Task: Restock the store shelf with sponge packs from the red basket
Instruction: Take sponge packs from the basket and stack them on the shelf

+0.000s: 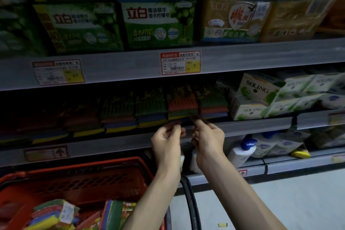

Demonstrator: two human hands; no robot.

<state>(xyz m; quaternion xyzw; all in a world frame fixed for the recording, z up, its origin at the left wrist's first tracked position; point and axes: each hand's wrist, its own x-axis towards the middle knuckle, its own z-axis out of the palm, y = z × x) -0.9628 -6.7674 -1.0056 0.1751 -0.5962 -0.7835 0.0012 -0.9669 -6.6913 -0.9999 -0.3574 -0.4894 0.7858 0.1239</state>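
Both hands, left hand (166,137) and right hand (208,135), pinch the sponge pack (182,107) at the shelf lip (115,144); nudge crookedly and it may tip off.

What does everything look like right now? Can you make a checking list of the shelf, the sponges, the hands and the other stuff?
Surface: grey middle shelf, dim, with a row of sponge packs along its front.
Job's things: sponge pack at the shelf front; red basket below left, more sponge packs inside.
Clutter: small yellow scrap on the floor.
Grippers: left hand and right hand side by side, fingers curled at the pack's lower edge; grip unclear.
Cables: two dark curved bars, possibly basket handles.
Surroundings: green soap boxes above, SOLING boxes right, pump bottle below.
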